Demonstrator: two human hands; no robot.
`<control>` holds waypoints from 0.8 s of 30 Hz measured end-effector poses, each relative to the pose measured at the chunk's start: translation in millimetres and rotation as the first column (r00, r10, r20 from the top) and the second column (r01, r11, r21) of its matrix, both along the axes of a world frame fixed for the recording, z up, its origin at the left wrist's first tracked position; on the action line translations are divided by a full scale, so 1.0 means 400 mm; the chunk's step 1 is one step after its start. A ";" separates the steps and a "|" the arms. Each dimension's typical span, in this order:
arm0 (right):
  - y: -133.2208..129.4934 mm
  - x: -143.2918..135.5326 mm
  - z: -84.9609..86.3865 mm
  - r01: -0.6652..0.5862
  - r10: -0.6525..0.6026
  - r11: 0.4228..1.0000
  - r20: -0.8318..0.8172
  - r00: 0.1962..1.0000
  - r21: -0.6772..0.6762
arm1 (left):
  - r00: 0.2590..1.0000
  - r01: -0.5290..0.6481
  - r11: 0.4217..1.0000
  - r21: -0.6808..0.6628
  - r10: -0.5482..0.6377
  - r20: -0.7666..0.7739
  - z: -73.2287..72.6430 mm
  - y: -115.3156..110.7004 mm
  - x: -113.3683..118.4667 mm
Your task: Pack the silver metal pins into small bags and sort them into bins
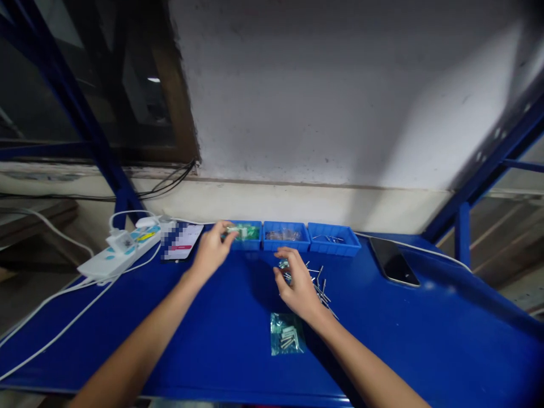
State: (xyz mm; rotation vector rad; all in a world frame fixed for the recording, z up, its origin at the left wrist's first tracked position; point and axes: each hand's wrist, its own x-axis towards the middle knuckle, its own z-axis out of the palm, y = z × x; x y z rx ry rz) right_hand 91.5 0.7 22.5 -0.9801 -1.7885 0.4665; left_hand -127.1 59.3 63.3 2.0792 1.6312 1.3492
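My left hand (212, 247) reaches to the left blue bin (251, 246), which holds green-tinted packets (250, 231). Its thumb and fingers are closed at the bin's left end on something small and whitish, too blurred to name. My right hand (298, 288) hovers over the middle of the table, thumb and fingers apart, with nothing visible between them. It partly covers a loose pile of thin metal rods (323, 292), some of them bent. Nearer to me lies a clear plastic bag (276, 347) with several short whitish and metal pieces inside.
Beside the left bin stand a middle blue bin (287, 246) with clear packets and a right blue bin (335, 248) with metal pieces. A phone (182, 241) and a white power strip (102, 266) with cables lie left, a dark phone (393, 260) right, on the blue table (204, 351).
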 end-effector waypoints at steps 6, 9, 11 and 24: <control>0.006 0.009 0.005 0.056 -0.055 0.998 0.062 0.997 -0.021 | 0.734 -0.071 0.994 -0.084 -0.005 -0.679 0.106 0.119 -0.098; 0.002 0.003 0.000 0.044 -0.040 0.998 0.102 0.994 -0.036 | 0.582 -0.120 0.948 -0.293 -0.172 -0.795 0.087 0.156 -0.088; 0.003 0.002 -0.004 0.046 -0.041 0.998 0.121 0.992 -0.045 | 0.550 -0.143 0.913 -0.383 -0.248 -0.797 0.063 0.176 -0.075; 0.098 0.164 0.028 0.333 -0.335 0.941 -0.024 0.942 -0.058 | 0.799 -0.042 0.979 -0.199 -0.087 -0.596 0.066 0.044 0.007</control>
